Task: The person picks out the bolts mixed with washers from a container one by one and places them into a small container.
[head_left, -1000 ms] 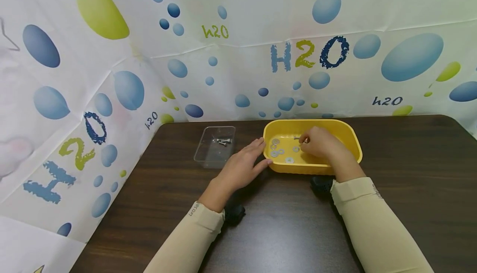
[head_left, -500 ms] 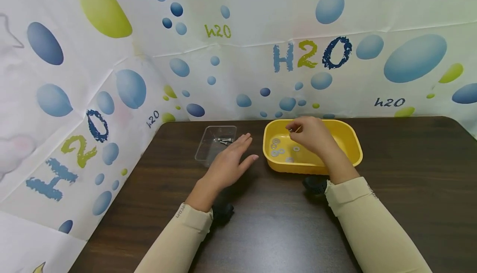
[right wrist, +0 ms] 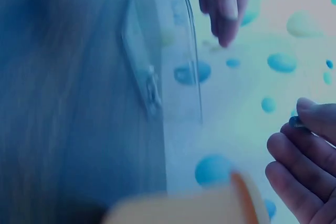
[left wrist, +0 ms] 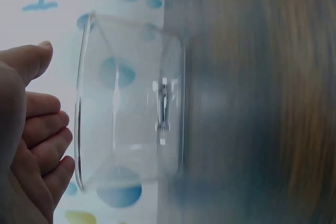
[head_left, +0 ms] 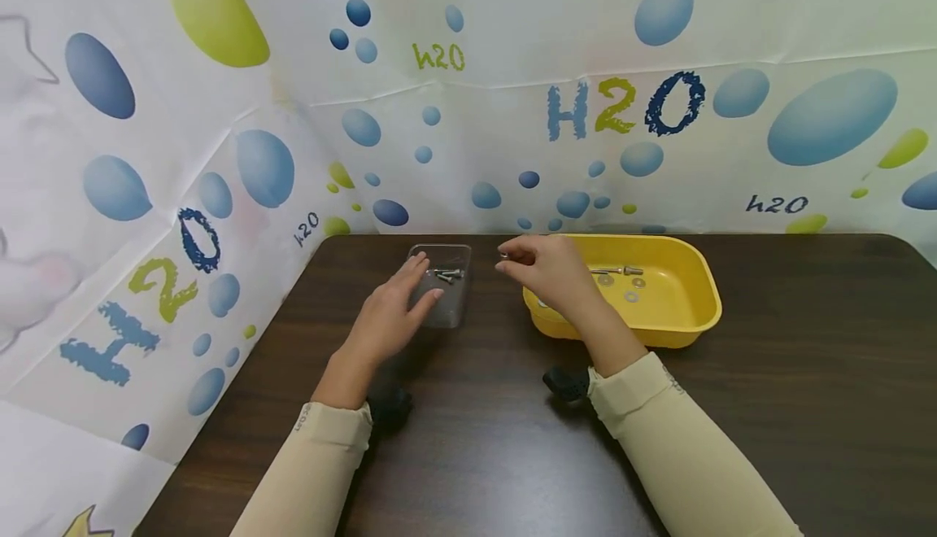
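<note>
My right hand (head_left: 552, 272) pinches a small metal bolt (right wrist: 295, 122) between thumb and forefinger, most of it hidden by the fingers. It hangs over the left end of a yellow tray (head_left: 684, 333), which holds flat washers (head_left: 631, 297) and several bolts (head_left: 618, 270). With fingers extended, my left hand (head_left: 384, 317) is at the left side of a clear plastic box (head_left: 452, 317), holding nothing. Whether its fingertips touch the rim, I cannot tell. A few bolts (left wrist: 164, 103) lie inside the clear box.
Both containers stand near the far edge of a dark wooden table (head_left: 468, 456). A white sheet printed with blue and green drops (head_left: 498, 98) hangs behind and along the left.
My left hand has left the yellow tray's rim and moved left to the clear box. The right hand has lifted a bolt from the yellow tray and carried it left.
</note>
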`<control>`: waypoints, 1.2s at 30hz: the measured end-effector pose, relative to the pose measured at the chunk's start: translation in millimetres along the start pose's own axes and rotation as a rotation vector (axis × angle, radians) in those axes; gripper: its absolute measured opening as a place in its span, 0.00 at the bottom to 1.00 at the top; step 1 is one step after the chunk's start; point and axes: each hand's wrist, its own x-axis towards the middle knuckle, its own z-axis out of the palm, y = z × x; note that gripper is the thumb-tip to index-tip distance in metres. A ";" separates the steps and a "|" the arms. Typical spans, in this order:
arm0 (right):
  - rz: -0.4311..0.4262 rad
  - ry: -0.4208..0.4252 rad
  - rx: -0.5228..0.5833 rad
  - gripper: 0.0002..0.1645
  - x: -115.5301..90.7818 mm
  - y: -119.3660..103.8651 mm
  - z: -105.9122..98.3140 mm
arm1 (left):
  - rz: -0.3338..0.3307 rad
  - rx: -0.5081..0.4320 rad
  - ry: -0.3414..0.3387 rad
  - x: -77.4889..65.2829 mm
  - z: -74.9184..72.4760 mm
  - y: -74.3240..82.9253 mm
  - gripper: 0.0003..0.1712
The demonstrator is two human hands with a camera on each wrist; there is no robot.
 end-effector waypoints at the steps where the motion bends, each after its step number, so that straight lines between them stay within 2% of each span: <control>1: -0.004 -0.006 0.001 0.16 1.2 -3.4 5.4 | -0.012 -0.003 -0.006 0.3 -1.8 -3.0 0.37; 9: -0.063 -0.057 0.019 0.13 8.3 -24.1 52.0 | -0.093 -0.039 -0.081 -1.3 -11.6 -25.9 0.40; 16: -0.087 -0.149 -0.029 0.13 8.6 -32.5 78.5 | -0.091 -0.054 -0.123 -2.4 -13.7 -38.0 0.39; 24: -0.089 -0.243 -0.096 0.15 8.5 -33.3 86.0 | -0.092 -0.058 -0.156 -2.6 -13.2 -40.6 0.39; 36: -0.115 -0.260 -0.094 0.14 8.1 -31.7 85.7 | -0.085 -0.053 -0.153 -2.8 -12.6 -41.0 0.39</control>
